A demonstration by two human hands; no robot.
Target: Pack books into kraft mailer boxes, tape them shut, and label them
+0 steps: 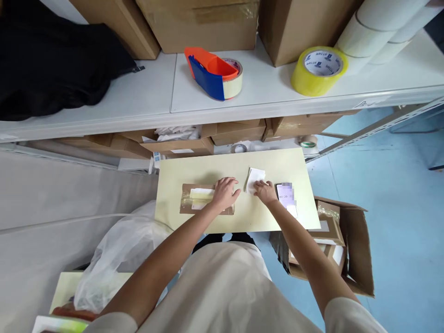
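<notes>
A flat brown cardboard parcel (pixel 186 203) lies on the cream table, with clear tape and a white and yellowish label on its top. Over the parcel's right end is my left hand (pixel 225 193), its fingers apart and nothing held in them. A small stack of white paper slips (pixel 255 175) lies to the right of that. My right hand (pixel 265 191) has its fingertips closed on the near right corner of these slips; the thumb is partly hidden. Just right of this hand a phone (pixel 285 195) with a lit screen rests on the table.
Above the cream table (pixel 222 224), a shelf (pixel 263 99) carries a tape dispenser (pixel 215 76), a yellow tape roll (pixel 318 71) and cardboard boxes. An open carton (pixel 357 245) of parcels stands on the floor at right. Translucent plastic (pixel 121 249) bulges at left.
</notes>
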